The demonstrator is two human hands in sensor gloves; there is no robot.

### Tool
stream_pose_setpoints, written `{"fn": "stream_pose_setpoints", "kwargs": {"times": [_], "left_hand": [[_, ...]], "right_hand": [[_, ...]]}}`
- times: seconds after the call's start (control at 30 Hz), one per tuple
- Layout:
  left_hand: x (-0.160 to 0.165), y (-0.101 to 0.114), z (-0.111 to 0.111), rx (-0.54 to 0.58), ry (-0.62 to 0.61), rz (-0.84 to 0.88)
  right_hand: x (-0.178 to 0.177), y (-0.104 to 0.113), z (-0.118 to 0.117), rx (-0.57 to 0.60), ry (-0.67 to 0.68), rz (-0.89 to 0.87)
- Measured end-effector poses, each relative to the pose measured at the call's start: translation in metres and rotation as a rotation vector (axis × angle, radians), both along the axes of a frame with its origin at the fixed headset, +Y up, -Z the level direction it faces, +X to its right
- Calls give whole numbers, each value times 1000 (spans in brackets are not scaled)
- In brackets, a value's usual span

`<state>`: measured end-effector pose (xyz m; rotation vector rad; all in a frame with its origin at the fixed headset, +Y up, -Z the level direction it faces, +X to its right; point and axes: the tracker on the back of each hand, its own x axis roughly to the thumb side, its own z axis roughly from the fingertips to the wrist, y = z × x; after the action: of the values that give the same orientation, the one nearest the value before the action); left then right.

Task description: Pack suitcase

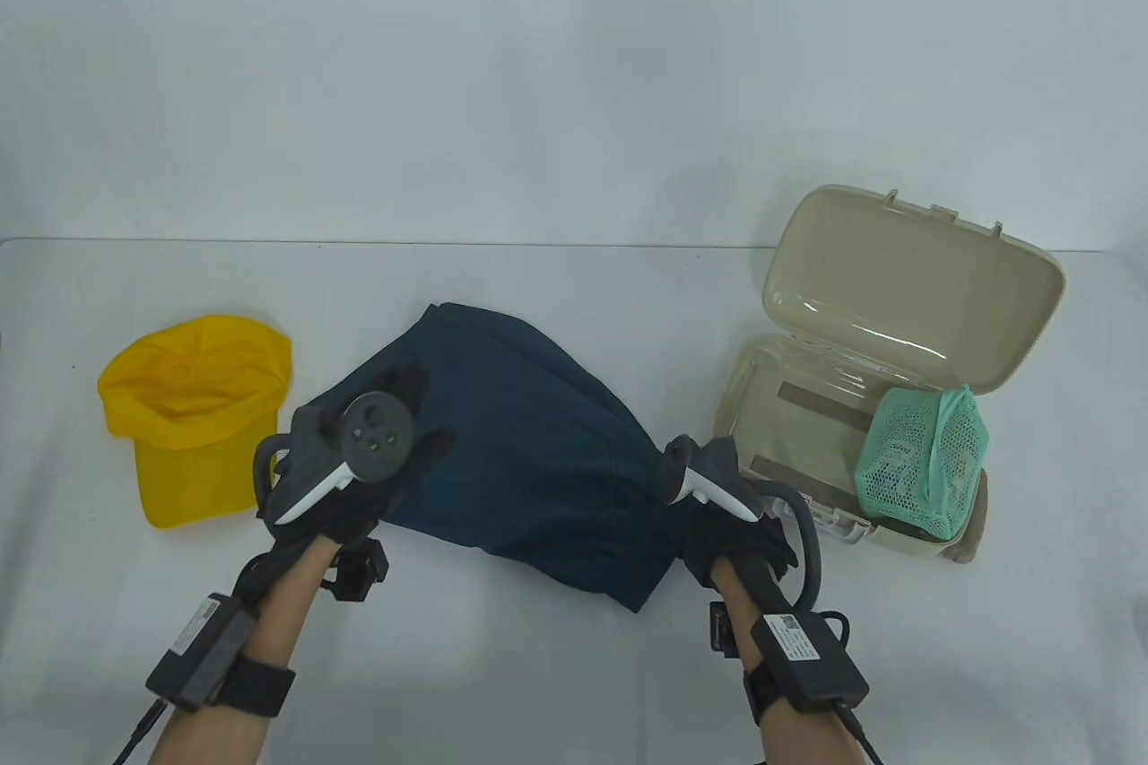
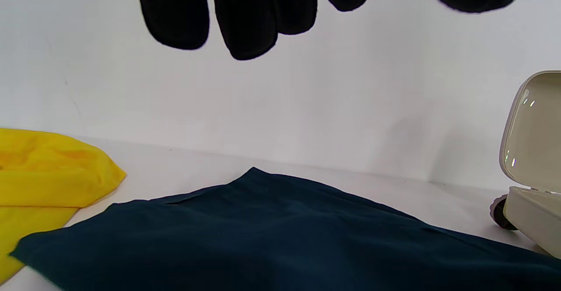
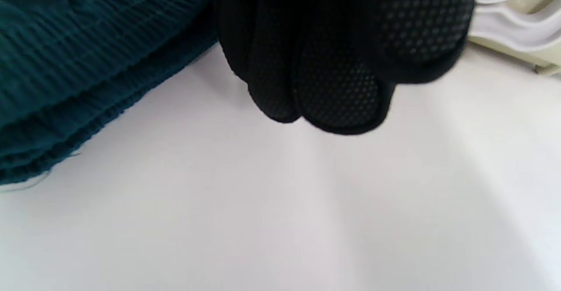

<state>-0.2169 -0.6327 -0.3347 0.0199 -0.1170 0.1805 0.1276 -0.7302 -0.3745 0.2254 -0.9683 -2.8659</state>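
Here, dark teal garment (image 1: 520, 451), bunched, seemingly ribbed edge, beside open suitcase (image 1: 897, 334).

Right hand (image 1: 731, 523) grip on garment (image 1: 529, 451) hidden.

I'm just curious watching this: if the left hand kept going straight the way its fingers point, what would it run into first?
Probably the dark blue garment: the left hand hovers over its near-left edge, fingers spread and pointing across it. Height is unclear.
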Motion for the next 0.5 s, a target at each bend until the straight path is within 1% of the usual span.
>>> {"fn": "stream_pose_setpoints", "kwargs": {"times": [0.07,0.13,0.23,0.3,0.4,0.5], "left_hand": [[-5,-6,10,-2,-5,-8],[-7,-14,19,1,-22,-26],[-11,-23,31,28,-47,-79],[-13,-26,33,32,-46,-82],[-15,-26,33,30,-42,-35],[-14,-22,36,47,-55,-12]], "right_hand": [[-5,-7,-3,-11,-25,11],[-10,-10,-8,4,-58,54],[-15,-13,-15,-43,-118,96],[-20,-14,-18,-81,-155,119],[-31,-18,-22,-130,-219,154],[-39,-20,-24,-147,-286,121]]}}
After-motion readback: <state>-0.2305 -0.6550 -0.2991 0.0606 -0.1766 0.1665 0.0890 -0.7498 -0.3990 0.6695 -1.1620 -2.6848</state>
